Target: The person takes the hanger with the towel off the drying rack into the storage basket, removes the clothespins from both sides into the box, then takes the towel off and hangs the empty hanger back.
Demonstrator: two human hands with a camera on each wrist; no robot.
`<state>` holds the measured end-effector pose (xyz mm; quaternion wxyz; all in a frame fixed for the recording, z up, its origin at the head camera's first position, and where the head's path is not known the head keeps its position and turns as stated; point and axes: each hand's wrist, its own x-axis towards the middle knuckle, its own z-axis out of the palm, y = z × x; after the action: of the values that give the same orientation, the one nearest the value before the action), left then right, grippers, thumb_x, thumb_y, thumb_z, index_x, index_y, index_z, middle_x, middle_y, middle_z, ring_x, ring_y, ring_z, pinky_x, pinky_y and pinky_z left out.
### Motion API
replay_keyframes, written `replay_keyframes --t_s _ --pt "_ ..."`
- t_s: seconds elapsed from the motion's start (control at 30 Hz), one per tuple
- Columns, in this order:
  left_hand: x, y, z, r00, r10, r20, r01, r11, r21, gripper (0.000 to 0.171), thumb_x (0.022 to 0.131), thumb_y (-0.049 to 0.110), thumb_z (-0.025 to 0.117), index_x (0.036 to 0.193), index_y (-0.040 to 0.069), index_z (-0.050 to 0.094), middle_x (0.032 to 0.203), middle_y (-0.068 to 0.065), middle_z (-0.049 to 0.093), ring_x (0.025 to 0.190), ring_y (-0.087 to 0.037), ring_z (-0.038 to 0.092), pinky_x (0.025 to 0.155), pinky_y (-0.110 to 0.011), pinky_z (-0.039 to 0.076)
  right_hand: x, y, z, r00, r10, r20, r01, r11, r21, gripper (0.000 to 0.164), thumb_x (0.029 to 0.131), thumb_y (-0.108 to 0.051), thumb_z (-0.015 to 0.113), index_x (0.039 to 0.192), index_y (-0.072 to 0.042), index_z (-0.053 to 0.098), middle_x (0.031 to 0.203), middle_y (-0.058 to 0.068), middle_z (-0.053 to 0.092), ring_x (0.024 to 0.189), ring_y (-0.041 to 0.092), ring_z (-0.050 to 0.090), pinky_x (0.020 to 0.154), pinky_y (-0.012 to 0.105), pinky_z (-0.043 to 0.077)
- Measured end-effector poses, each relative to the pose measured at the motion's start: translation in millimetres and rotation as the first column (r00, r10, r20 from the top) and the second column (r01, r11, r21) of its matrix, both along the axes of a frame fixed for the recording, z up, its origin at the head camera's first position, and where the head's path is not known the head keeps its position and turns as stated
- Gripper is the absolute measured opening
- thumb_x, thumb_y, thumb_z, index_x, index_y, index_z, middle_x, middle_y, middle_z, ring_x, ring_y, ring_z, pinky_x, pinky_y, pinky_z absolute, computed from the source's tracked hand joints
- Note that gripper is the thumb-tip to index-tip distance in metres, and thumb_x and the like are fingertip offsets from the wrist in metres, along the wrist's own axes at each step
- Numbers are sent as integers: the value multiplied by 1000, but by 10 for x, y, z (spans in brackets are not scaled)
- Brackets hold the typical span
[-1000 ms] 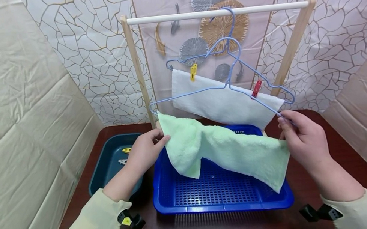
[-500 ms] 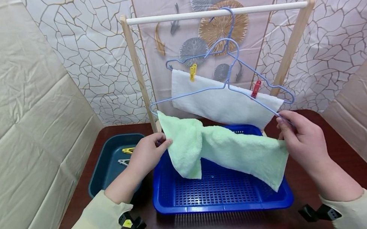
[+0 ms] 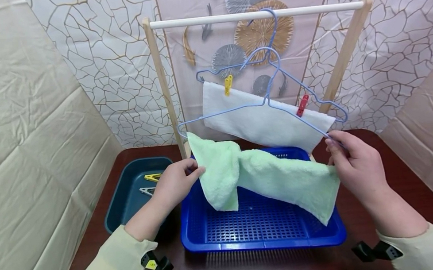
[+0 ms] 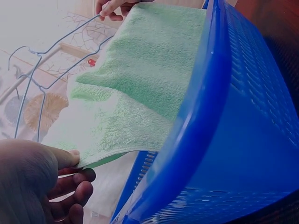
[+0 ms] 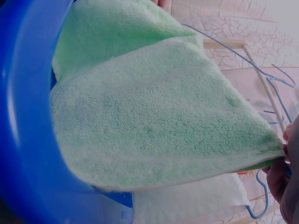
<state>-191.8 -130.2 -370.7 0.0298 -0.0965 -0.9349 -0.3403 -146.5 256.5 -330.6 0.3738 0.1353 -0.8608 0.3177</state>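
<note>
A pale green towel hangs bunched near its middle over the blue basket. My left hand pinches its left edge between thumb and fingers, as the left wrist view shows of the towel. With my right hand I grip the right end of a blue wire hanger together with the towel's right corner. The hanger is tilted, its hook pointing up in front of a second blue hanger. In the right wrist view, the fingertips of my right hand are partly cut off.
The second hanger hangs on a white rail, carrying a white towel held by a yellow clothespin and a red clothespin. Below lies the blue basket. A dark green tray with clothespins stands left.
My left hand has shifted slightly right and down with the towel's left edge. The held hanger's hook has dipped a little to the left; my right hand has moved barely.
</note>
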Motion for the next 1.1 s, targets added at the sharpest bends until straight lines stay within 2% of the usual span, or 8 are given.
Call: replay_keyframes --t_s 0.37,0.53,0.8,1.1 --pt "20 12 -11 1000 -20 13 20 1000 -21 15 97 41 64 90 27 67 73 4 59 67 -19 52 59 -34 42 -7 -5 2 1000 -5 -5 5 1000 -25 18 92 0 66 110 -2 68 82 3 62 61 -16 48 57 9 38" --pt "21 14 -24 1000 -9 20 10 1000 -26 16 97 41 64 91 26 66 74 3 60 68 -19 53 58 -34 43 -16 3 1 1000 -2 -7 2 1000 -21 19 91 1 67 110 -2 69 81 5 64 62 -16 47 56 9 37" --pt "-19 -26 -25 997 74 5 -74 996 46 29 96 44 63 112 19 62 102 2 69 92 -18 62 76 -39 51 7 -7 25 1000 7 -10 -7 1000 -6 19 91 1 67 111 -2 69 80 7 63 63 -16 47 58 8 38" --pt "-48 -77 66 996 93 7 -93 993 67 36 99 45 58 123 19 60 109 0 66 97 -21 61 80 -41 50 24 -3 28 999 24 -30 -24 1000 -8 22 90 3 67 111 -1 69 79 6 64 63 -17 47 57 10 37"
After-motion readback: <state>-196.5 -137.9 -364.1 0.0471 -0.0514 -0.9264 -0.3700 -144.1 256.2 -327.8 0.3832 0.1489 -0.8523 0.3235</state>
